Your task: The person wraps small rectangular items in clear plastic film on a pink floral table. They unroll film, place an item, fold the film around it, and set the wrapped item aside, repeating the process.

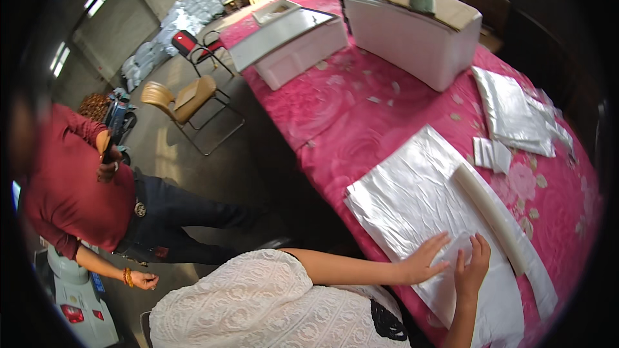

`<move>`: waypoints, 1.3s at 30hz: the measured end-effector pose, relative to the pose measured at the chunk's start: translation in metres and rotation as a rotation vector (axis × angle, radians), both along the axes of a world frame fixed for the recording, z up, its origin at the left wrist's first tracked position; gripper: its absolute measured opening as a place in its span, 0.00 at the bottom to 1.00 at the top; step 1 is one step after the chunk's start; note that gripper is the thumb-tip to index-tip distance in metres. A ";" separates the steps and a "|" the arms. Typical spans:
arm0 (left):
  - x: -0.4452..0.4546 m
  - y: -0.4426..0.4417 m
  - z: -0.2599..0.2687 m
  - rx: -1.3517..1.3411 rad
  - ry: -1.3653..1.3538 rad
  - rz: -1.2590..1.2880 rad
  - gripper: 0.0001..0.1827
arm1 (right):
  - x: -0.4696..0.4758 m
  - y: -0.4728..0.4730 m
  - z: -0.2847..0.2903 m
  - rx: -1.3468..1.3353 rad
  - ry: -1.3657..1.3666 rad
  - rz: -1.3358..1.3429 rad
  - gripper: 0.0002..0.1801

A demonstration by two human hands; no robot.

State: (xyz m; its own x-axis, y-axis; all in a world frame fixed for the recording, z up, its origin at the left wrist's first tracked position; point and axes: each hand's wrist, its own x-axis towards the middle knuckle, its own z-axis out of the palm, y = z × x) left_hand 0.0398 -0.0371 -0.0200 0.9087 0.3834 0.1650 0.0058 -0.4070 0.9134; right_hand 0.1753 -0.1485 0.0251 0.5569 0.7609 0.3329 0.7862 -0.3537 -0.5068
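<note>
My left hand [425, 261] lies spread over a stack of silvery film sheets [406, 193], with the thumb and fingers apart. Close beside it, my right hand [471, 268] has its fingers raised and apart. A translucent piece of thin plastic [452, 254] lies between the two hands and meets their fingers; a firm grip on it does not show. Along the right part of the stack rests a long pale bar [488, 217], perhaps a rolled tube. White film [539, 275] extends past the bar's far side.
The table has a pink floral cloth [338, 150]. Folded silvery sheets [512, 111] and small white pieces [491, 154] lie farther over. Two white foam boxes [300, 60] [411, 34] stand at the far end. A person in a red shirt [82, 174] stands left, near a tan chair [193, 99].
</note>
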 end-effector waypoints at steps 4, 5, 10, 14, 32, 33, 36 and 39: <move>-0.031 0.016 0.044 -0.425 0.185 -0.199 0.19 | 0.010 0.021 -0.025 -0.095 -0.053 0.154 0.29; -0.036 0.019 0.046 -0.496 0.241 -0.264 0.16 | 0.012 0.023 -0.032 -0.098 -0.041 0.167 0.30; -0.075 0.023 0.026 -0.798 0.736 -0.481 0.20 | -0.005 0.031 -0.047 -0.076 0.071 0.200 0.35; -0.104 0.024 -0.004 -0.803 0.828 -0.309 0.19 | -0.051 0.042 -0.021 -0.183 0.183 0.261 0.35; -0.125 0.029 -0.106 -1.307 0.433 -0.136 0.18 | -0.129 0.061 -0.025 -0.098 0.349 0.521 0.32; -0.122 0.025 -0.088 -1.247 0.470 -0.069 0.18 | -0.128 0.061 -0.023 -0.106 0.357 0.514 0.32; -0.130 0.040 -0.086 -1.176 0.547 -0.184 0.17 | -0.131 0.059 -0.018 -0.086 0.367 0.508 0.31; -0.127 0.035 -0.059 -0.708 0.457 0.008 0.13 | -0.130 0.060 -0.019 -0.061 0.274 0.499 0.29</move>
State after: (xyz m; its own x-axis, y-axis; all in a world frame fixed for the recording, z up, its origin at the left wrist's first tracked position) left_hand -0.0871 -0.0025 -0.0791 0.8244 0.2646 -0.5004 0.4378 0.2625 0.8599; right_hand 0.0451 -0.0890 0.0057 0.1851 0.9672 0.1739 0.7085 -0.0087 -0.7057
